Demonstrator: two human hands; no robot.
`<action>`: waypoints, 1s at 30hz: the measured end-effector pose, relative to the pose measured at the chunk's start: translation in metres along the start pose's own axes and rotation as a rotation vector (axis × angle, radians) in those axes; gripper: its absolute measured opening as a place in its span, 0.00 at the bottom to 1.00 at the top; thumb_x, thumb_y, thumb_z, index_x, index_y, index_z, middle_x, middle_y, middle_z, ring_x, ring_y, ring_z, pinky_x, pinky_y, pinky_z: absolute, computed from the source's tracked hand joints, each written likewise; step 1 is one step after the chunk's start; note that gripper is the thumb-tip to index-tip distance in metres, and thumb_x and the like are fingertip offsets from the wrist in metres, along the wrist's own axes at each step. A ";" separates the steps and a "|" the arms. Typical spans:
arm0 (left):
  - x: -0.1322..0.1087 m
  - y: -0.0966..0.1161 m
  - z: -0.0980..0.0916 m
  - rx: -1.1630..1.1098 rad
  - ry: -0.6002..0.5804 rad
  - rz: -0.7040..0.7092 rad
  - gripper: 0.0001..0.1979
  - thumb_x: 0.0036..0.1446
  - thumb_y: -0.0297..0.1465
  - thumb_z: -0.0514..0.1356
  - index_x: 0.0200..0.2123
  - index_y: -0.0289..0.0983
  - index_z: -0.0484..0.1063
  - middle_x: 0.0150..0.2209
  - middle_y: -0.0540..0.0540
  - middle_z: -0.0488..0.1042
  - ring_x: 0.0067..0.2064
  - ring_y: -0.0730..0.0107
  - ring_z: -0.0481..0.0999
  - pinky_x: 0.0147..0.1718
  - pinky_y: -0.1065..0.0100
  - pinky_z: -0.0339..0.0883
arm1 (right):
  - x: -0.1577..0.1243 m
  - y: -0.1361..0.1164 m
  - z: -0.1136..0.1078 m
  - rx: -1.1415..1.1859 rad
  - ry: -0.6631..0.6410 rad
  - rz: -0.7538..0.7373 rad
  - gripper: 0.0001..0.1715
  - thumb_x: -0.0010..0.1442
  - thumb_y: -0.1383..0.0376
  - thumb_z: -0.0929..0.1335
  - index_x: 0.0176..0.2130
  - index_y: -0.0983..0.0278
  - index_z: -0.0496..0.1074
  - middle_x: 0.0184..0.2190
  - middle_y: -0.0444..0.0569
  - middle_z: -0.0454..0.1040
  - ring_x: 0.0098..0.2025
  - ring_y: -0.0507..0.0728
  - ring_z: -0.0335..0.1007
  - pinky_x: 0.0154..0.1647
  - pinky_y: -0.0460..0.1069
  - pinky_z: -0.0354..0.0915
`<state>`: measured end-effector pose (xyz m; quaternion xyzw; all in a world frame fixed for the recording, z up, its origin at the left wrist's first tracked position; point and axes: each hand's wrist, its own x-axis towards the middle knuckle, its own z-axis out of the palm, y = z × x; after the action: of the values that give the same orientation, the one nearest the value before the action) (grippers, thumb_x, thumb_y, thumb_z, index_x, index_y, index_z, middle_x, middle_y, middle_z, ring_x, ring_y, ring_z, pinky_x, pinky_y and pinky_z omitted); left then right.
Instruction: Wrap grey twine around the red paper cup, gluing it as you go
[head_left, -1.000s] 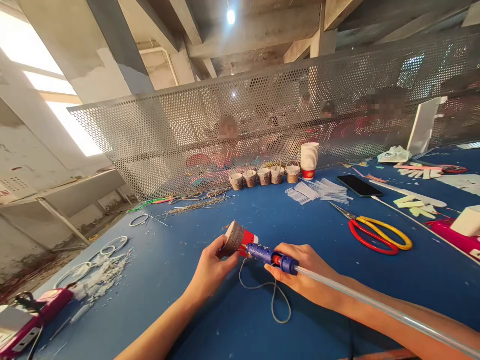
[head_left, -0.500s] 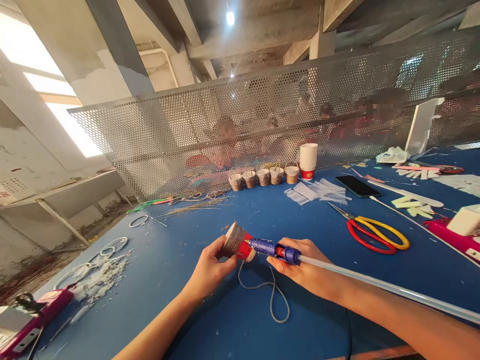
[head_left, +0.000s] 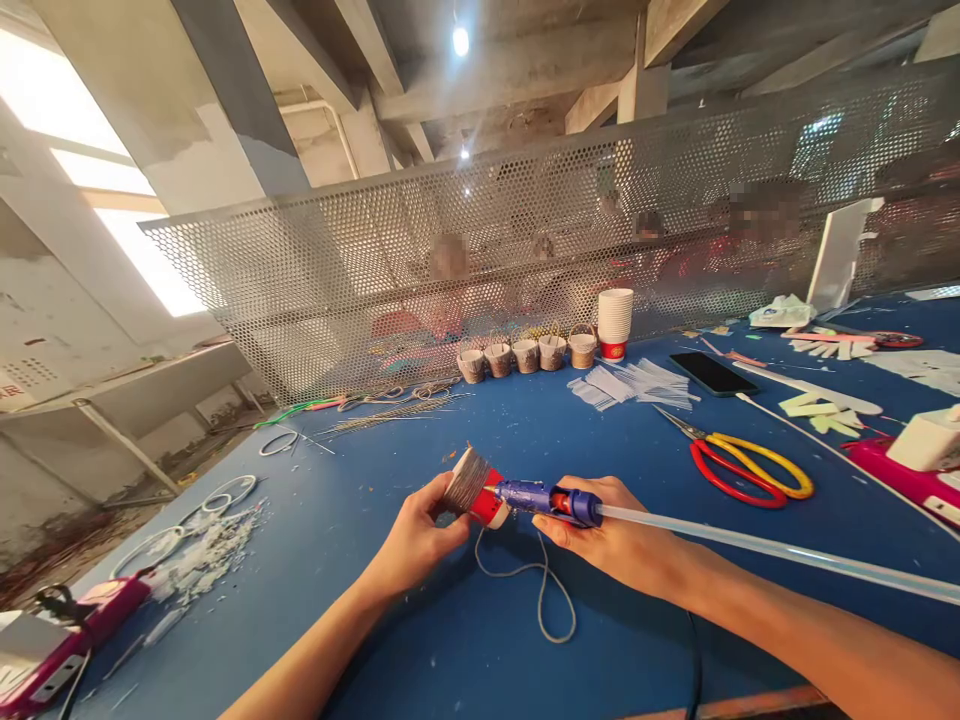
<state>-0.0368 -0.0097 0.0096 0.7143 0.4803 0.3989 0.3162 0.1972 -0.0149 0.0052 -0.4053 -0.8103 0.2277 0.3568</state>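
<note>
My left hand (head_left: 424, 535) is closed on a small paper cup (head_left: 491, 511), tilted on its side above the table. Grey cord (head_left: 466, 482) is wound around part of the cup, and red paper shows on the rest. From the cup a loose tail of cord (head_left: 551, 600) hangs down in a loop. My right hand (head_left: 611, 525) grips a blue hot glue gun (head_left: 529, 496), its nozzle at the edge of the wound cord. A long clear glue stick (head_left: 780, 548) sticks out of the gun's back end.
Several cord-wrapped cups (head_left: 525, 355) stand in a row at the back beside a stack of paper cups (head_left: 616, 322). Scissors (head_left: 742, 465), a phone (head_left: 712, 373) and white strips (head_left: 637, 383) lie to the right. Power strips (head_left: 75, 640) sit on both sides; a perforated metal screen (head_left: 337, 270) borders the table.
The cup has turned slightly in my left hand, and the glue gun's nozzle stays against it. The glue stick's far end has swung up a little. Both grips are unchanged.
</note>
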 end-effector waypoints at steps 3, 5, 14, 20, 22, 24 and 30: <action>0.000 -0.002 -0.001 0.000 -0.006 0.007 0.10 0.47 0.28 0.60 0.35 0.34 0.75 0.31 0.48 0.77 0.34 0.66 0.74 0.38 0.68 0.68 | 0.001 0.002 0.000 0.010 -0.019 0.022 0.15 0.60 0.56 0.63 0.26 0.62 0.66 0.22 0.42 0.70 0.25 0.52 0.64 0.31 0.47 0.60; 0.000 -0.004 -0.001 0.001 -0.014 0.021 0.11 0.47 0.28 0.60 0.36 0.34 0.75 0.32 0.48 0.77 0.34 0.67 0.74 0.38 0.69 0.68 | 0.003 0.003 -0.001 0.010 -0.034 0.034 0.16 0.61 0.56 0.62 0.26 0.61 0.68 0.24 0.43 0.72 0.27 0.53 0.66 0.33 0.47 0.62; 0.000 -0.009 -0.003 -0.011 -0.060 0.034 0.11 0.49 0.28 0.59 0.38 0.33 0.73 0.34 0.48 0.76 0.36 0.67 0.74 0.40 0.69 0.67 | 0.003 0.005 -0.001 0.027 0.003 0.023 0.17 0.59 0.55 0.63 0.26 0.62 0.69 0.23 0.44 0.72 0.26 0.53 0.65 0.30 0.47 0.61; 0.001 -0.012 -0.004 -0.027 -0.068 0.039 0.11 0.50 0.28 0.59 0.39 0.33 0.73 0.35 0.47 0.77 0.37 0.67 0.74 0.41 0.69 0.67 | 0.002 0.001 -0.001 0.038 -0.009 0.007 0.17 0.60 0.56 0.63 0.25 0.62 0.68 0.21 0.43 0.70 0.24 0.52 0.63 0.29 0.46 0.60; 0.001 -0.012 -0.004 -0.024 -0.060 0.037 0.10 0.50 0.27 0.59 0.38 0.33 0.73 0.34 0.47 0.76 0.36 0.67 0.73 0.40 0.69 0.67 | 0.001 -0.003 0.000 0.031 -0.020 -0.007 0.16 0.59 0.57 0.64 0.24 0.62 0.67 0.20 0.42 0.69 0.22 0.51 0.61 0.26 0.46 0.58; 0.001 -0.012 -0.003 -0.020 -0.059 0.036 0.09 0.50 0.27 0.59 0.37 0.33 0.73 0.33 0.48 0.76 0.36 0.68 0.73 0.39 0.69 0.67 | 0.000 -0.004 0.001 0.020 -0.021 -0.009 0.16 0.59 0.57 0.64 0.24 0.62 0.65 0.19 0.42 0.68 0.22 0.51 0.60 0.26 0.45 0.57; 0.001 -0.012 -0.005 -0.024 -0.091 0.026 0.10 0.51 0.28 0.59 0.38 0.33 0.73 0.36 0.47 0.76 0.37 0.67 0.73 0.41 0.68 0.67 | 0.005 0.005 -0.002 0.053 0.027 -0.009 0.17 0.59 0.57 0.62 0.24 0.62 0.69 0.22 0.43 0.70 0.25 0.52 0.63 0.30 0.47 0.60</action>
<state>-0.0455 -0.0046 0.0024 0.7341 0.4515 0.3756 0.3410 0.1989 -0.0075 0.0054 -0.3951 -0.8008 0.2422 0.3793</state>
